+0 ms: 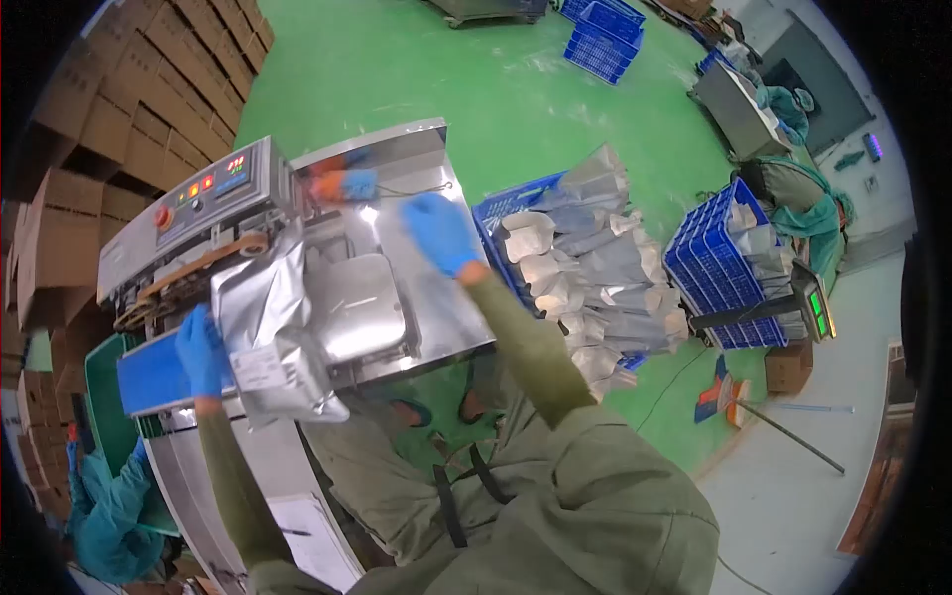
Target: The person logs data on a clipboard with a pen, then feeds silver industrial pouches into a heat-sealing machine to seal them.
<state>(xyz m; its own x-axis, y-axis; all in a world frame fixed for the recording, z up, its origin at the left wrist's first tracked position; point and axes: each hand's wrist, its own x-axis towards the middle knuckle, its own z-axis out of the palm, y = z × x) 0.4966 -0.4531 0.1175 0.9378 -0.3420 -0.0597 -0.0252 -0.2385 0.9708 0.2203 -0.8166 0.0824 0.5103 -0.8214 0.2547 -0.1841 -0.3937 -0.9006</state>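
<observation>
A crinkled silver foil pouch with a white label hangs at the sealing machine, its upper edge by the brown belt. My left hand, in a blue glove, is beside the pouch's left edge over the blue conveyor belt; its fingers are stretched out. Over the shiny metal tray my right hand, also gloved in blue, is smeared by motion, and its fingers do not show clearly. A raised metal plate lies between the pouch and that tray.
To the right, a blue crate holds several open-topped silver pouches. Another blue crate of pouches stands behind a scale display. Cardboard boxes are stacked at left. A person in green works at lower left.
</observation>
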